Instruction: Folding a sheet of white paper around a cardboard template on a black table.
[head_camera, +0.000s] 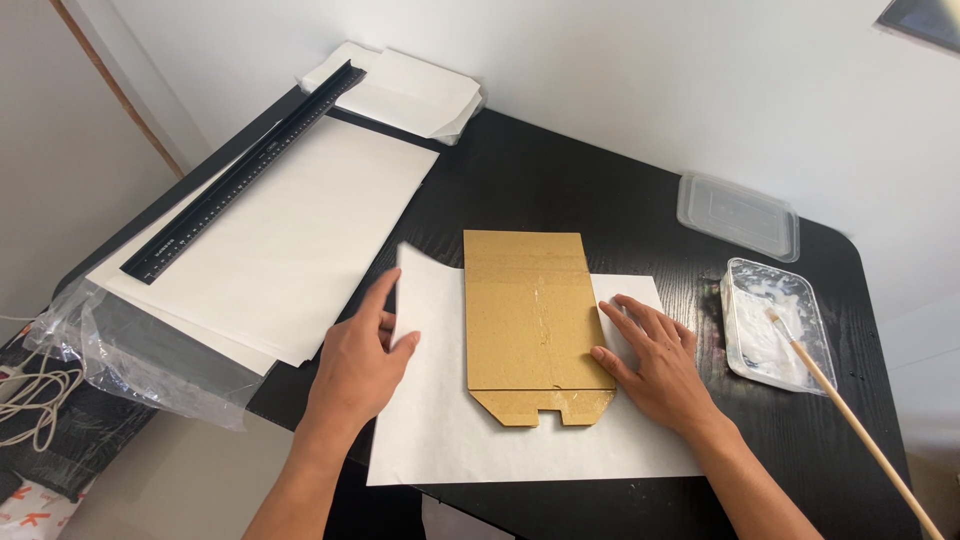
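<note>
Two hands: both were at work over a black table (560, 190), seen from a head-worn camera looking down.
Far left: crumpled clear plastic sheeting (130, 350) hung off the table edge, with pale cords (35, 395) below it.
Paper stack: large white sheets (290, 240) lay on the left half of the table, a long black ruler (245, 170) set diagonally across them; more folded white paper (400, 90) sat at the back.
Left hand: the left hand (360, 365) pinched the left edge of a white paper sheet (440, 430) between thumb and fingers, lifting that edge slightly.
Cardboard: a brown cardboard panel (527, 320) lay flat on the sheet near the front of the table, its long axis running away from the person, its tabbed end nearest the body.
Right hand: the right hand (655, 365) lay open and flat, grasping nothing, fingertips pressing the sheet just against the panel's right edge.
Key relation: the panel sat between the hands, the right hand touching it, the left a short way off to its left at the paper's edge.
Right side: a clear tray of white paste (775, 325) held a wooden-handled brush (850, 420); a clear lid (738, 215) lay behind it.
</note>
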